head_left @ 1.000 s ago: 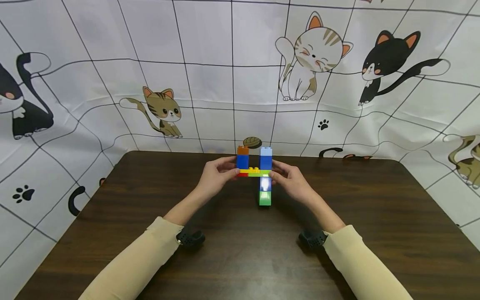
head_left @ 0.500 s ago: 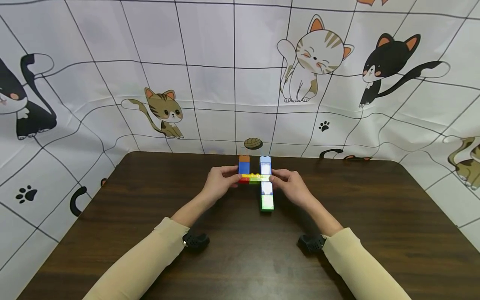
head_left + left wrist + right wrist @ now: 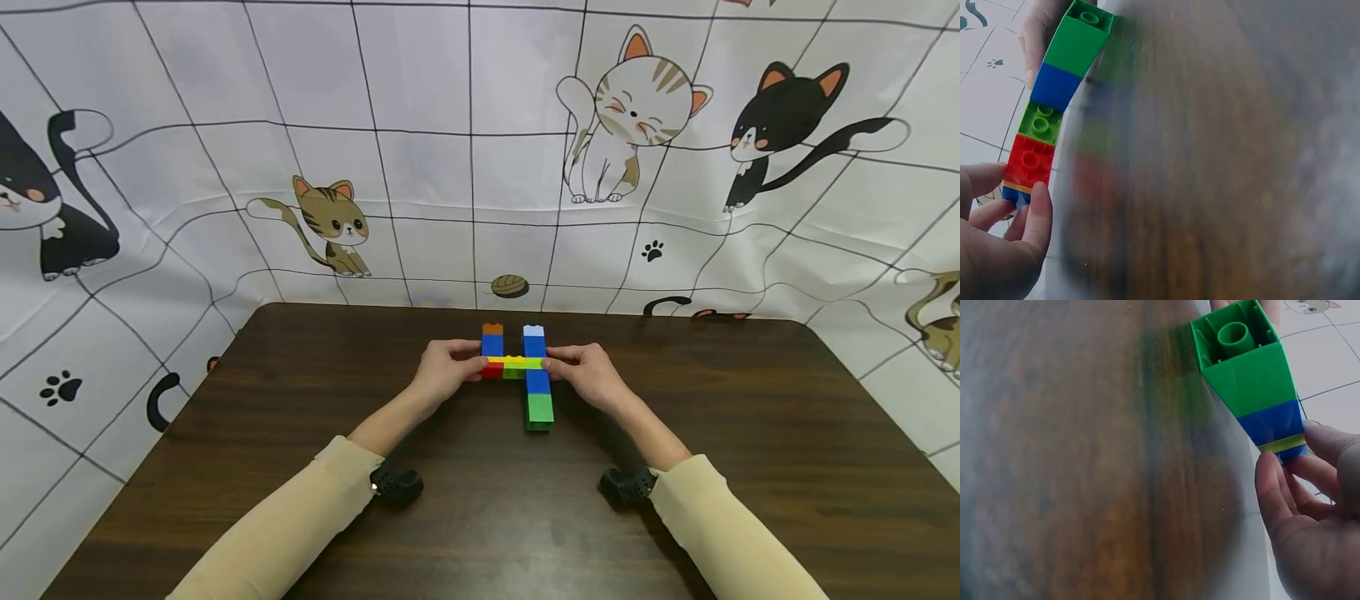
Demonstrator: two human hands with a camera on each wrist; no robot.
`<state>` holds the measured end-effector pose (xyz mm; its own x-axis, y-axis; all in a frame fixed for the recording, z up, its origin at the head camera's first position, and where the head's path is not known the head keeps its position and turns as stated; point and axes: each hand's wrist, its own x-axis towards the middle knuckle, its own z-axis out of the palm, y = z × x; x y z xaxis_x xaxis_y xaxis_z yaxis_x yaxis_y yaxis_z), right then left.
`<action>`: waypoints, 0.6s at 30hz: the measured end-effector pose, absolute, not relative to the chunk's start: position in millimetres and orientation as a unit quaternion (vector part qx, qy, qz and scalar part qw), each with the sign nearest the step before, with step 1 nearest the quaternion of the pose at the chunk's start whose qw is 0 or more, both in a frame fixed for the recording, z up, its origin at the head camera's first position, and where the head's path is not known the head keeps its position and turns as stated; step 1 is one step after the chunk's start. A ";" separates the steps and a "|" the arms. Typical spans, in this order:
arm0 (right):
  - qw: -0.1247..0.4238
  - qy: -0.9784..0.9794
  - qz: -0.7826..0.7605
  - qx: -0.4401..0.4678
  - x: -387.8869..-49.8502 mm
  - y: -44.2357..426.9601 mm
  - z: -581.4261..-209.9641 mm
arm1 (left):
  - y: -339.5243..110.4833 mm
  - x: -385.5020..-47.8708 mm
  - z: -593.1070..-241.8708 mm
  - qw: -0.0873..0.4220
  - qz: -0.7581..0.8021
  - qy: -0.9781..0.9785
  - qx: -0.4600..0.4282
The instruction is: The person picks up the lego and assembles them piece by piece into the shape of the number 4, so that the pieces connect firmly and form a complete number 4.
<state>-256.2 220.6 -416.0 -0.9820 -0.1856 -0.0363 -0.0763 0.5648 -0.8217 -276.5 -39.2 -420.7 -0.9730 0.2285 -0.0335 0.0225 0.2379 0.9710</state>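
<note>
A joined build of toy building bricks (image 3: 538, 382) is held between my two hands near the table's far edge. Its right column has a light blue top, blue bricks and a green brick (image 3: 1254, 384) at the near end, whose hollow underside faces the right wrist camera. A thin yellow and lime layer crosses to a shorter left column with orange, blue and red bricks (image 3: 1030, 160). My left hand (image 3: 444, 372) pinches the left side around the red and yellow bricks. My right hand (image 3: 588, 372) pinches the right column at the lime layer.
The dark wooden table (image 3: 480, 517) spreads around and in front of the hands. Behind its far edge hangs a white cloth (image 3: 420, 158) with grid lines and cartoon cats. A black wrist strap (image 3: 396, 485) shows at the left cuff.
The brick build has tilted and come slightly nearer and to the right, with both hands moving along. Both hands keep their grip, and the glare on the bricks has gone.
</note>
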 end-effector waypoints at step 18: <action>0.069 0.890 -0.447 -0.058 -260.1 220.3 -416.8 | -38.4 -278.7 -418.2 0.106 0.570 0.812 0.069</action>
